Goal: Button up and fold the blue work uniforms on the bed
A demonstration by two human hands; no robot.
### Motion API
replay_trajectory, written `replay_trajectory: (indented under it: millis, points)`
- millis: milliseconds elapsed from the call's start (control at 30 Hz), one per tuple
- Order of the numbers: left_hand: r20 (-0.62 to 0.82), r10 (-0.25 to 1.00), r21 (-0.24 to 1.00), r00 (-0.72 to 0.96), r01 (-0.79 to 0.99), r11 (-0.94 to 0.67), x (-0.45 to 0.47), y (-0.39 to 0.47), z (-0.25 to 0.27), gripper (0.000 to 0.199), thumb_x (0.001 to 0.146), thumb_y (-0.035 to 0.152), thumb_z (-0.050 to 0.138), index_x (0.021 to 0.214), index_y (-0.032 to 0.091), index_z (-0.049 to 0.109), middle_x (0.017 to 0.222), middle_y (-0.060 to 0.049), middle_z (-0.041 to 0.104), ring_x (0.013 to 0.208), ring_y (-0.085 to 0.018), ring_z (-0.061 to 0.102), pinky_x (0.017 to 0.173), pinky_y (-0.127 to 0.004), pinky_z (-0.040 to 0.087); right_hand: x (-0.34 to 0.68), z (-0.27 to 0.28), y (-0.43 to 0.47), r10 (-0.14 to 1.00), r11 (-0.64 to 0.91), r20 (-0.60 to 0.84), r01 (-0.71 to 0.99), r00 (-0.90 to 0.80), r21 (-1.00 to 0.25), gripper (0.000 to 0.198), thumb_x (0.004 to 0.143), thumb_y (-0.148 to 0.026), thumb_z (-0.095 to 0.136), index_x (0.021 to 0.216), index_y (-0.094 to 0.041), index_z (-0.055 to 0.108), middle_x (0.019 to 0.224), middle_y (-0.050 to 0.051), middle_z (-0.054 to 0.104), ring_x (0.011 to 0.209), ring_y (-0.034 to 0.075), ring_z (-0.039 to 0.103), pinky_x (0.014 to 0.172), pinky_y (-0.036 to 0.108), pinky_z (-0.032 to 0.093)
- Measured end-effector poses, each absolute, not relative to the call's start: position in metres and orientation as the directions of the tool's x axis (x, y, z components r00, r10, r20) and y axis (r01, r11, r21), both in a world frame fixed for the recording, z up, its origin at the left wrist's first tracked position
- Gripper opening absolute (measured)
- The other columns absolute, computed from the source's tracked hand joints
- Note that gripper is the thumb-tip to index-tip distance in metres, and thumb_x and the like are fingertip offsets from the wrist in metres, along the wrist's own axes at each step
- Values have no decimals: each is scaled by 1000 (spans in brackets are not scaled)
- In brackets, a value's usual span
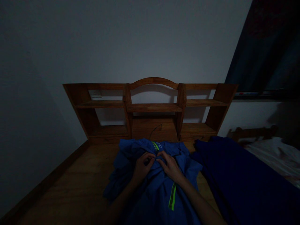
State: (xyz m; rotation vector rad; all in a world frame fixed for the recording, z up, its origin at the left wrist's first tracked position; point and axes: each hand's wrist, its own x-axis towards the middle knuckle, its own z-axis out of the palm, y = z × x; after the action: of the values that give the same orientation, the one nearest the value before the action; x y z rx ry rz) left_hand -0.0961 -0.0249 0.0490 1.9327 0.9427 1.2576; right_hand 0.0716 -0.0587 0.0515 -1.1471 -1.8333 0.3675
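Left hand [142, 166] on a crumpled blue garment [152, 192], right hand [172, 168] meeting it, at six o'clock in the view.
Around their fingertips: wooden worktop [77, 178] toward eight; the left hand at nine, curled, thumb and forefinger nearly together on the fabric; wooden shelf unit [154, 107] at twelve; the right hand at three, thumb and fingers slightly parted at the cloth, its grip too dark to tell; yellow-green strip [172, 197] at five; dark-blue cloth [243, 178] past three.
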Motion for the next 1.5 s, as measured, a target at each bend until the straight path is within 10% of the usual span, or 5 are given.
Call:
replay_trajectory:
  millis: [1500]
  points:
    - [495, 814, 729, 305, 364, -579, -97, -19, 35, 15, 82, 29, 54, 89, 21, 63, 90, -4, 63, 87, -18, 58, 79, -29, 46, 75, 45, -55, 866, 471, 462, 616, -189, -631, 18, 88, -27, 48, 106, -24, 50, 92, 1, 60, 88, 17, 58, 79, 28, 43]
